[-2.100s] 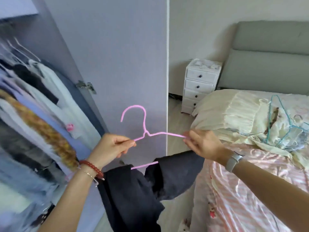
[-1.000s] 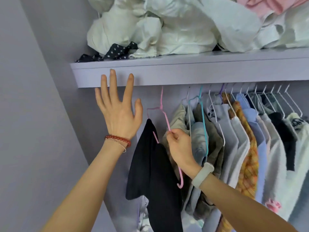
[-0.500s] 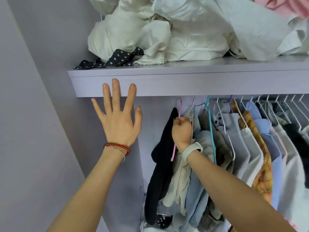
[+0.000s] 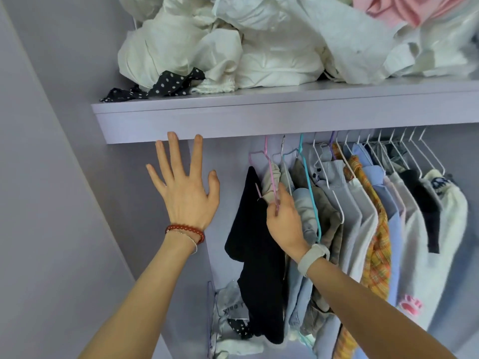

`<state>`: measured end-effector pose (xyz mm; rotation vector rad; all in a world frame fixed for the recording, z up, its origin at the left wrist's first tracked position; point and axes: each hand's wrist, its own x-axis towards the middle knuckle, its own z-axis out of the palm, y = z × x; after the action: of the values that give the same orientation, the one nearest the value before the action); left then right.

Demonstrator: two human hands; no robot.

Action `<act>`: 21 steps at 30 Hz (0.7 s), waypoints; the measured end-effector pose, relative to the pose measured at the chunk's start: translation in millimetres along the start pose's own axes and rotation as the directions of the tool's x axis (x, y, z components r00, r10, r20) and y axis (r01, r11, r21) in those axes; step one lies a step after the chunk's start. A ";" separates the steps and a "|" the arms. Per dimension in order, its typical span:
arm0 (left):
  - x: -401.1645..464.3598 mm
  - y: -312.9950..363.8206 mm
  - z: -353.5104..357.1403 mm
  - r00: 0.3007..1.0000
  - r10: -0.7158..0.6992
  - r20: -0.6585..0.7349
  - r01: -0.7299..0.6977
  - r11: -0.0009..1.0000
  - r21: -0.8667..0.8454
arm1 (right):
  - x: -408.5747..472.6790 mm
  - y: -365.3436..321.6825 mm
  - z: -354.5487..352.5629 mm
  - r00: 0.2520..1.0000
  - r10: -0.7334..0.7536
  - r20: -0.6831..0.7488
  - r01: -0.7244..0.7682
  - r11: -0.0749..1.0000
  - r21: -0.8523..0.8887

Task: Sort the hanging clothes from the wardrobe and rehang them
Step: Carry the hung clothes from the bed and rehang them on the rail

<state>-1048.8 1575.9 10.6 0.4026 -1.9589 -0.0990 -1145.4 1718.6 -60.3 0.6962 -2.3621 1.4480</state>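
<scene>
A black garment (image 4: pixel 255 257) hangs on a pink wire hanger (image 4: pixel 270 171) at the left end of the wardrobe row. My right hand (image 4: pixel 283 221) pinches the lower end of the pink hanger's arm, beside the black garment. My left hand (image 4: pixel 182 189) is raised with fingers spread straight, its fingertips at the underside of the lilac shelf (image 4: pixel 259 120). Right of the black garment hang beige and light blue clothes on a teal hanger (image 4: pixel 309 193), then a grey top, a plaid orange shirt (image 4: pixel 373 229), blue shirts and white fleece pieces on white hangers.
White bundled bedding (image 4: pixel 259 47), a black polka-dot cloth (image 4: pixel 160 86) and something pink (image 4: pixel 399 9) crowd the top of the shelf. The lilac wardrobe side wall (image 4: pixel 51 203) stands at the left. A plastic bag and small items (image 4: pixel 233 322) lie on the wardrobe floor.
The view swung from the bed to the wardrobe. The pink hanger with the black garment now hangs at the row's left end; my right hand slid down from its neck to its arm.
</scene>
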 end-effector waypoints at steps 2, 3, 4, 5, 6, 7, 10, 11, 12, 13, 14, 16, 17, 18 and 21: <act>-25.2 7.6 1.9 0.998 -0.003 0.069 0.007 0.998 -0.061 | -21.8 -2.0 -17.7 0.996 -0.088 -0.020 0.087 0.994 -0.071; -39.5 11.5 3.3 0.993 -0.001 0.120 0.011 0.996 -0.084 | -35.2 -0.8 -27.5 0.990 -0.135 -0.030 0.131 0.985 -0.110; -55.4 15.7 4.6 0.984 0.005 0.178 0.014 0.995 -0.101 | -50.0 3.2 -38.0 0.984 -0.176 -0.030 0.169 0.974 -0.150; -73.7 20.7 6.2 0.971 0.016 0.241 0.013 0.993 -0.116 | -65.8 11.0 -48.8 0.978 -0.207 -0.024 0.198 0.960 -0.199; -93.3 26.3 7.6 0.951 0.033 0.307 0.009 0.991 -0.134 | -83.2 21.7 -60.2 0.975 -0.222 -0.013 0.211 0.941 -0.263; -113.0 32.4 8.9 0.925 0.057 0.374 0.002 0.988 -0.154 | -101.2 34.0 -72.4 0.977 -0.214 0.001 0.202 0.921 -0.332; -169.8 53.5 15.1 0.795 0.128 0.593 -0.020 0.982 -0.186 | -159.0 72.3 -113.1 0.999 -0.051 0.017 0.053 0.874 -0.483; -188.9 61.5 18.1 0.724 0.136 0.676 -0.012 0.983 -0.185 | -180.8 84.4 -127.3 1.000 0.026 0.010 -0.017 0.855 -0.518; -207.8 69.7 20.8 0.651 0.137 0.746 0.001 0.983 -0.182 | -203.4 95.3 -141.6 0.995 0.098 -0.007 -0.086 0.830 -0.552; -225.9 78.7 23.2 0.583 0.138 0.801 0.014 0.984 -0.180 | -226.8 105.0 -156.5 0.986 0.164 -0.030 -0.151 0.797 -0.585; -243.3 88.9 24.6 0.523 0.146 0.840 0.016 0.983 -0.181 | -250.0 113.7 -171.5 0.974 0.221 -0.057 -0.209 0.760 -0.615; -275.1 114.7 24.0 0.426 0.219 0.878 -0.037 0.974 -0.225 | -295.0 127.9 -201.5 0.943 0.310 -0.117 -0.308 0.691 -0.654; -290.0 130.2 22.2 0.382 0.282 0.880 -0.075 0.959 -0.275 | -315.8 133.6 -216.4 0.922 0.358 -0.145 -0.360 0.658 -0.662; -305.3 148.1 19.4 0.334 0.360 0.871 -0.110 0.933 -0.343 | -336.9 138.6 -231.5 0.896 0.408 -0.175 -0.413 0.622 -0.665; -351.7 211.7 2.3 0.174 0.580 0.796 -0.148 0.814 -0.562 | -399.7 150.7 -277.1 0.796 0.533 -0.286 -0.572 0.510 -0.643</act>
<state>-973.5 1888.3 -244.8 -0.6427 -3.1347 -0.4850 -892.0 2123.3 -236.9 -0.3523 -2.9204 0.5289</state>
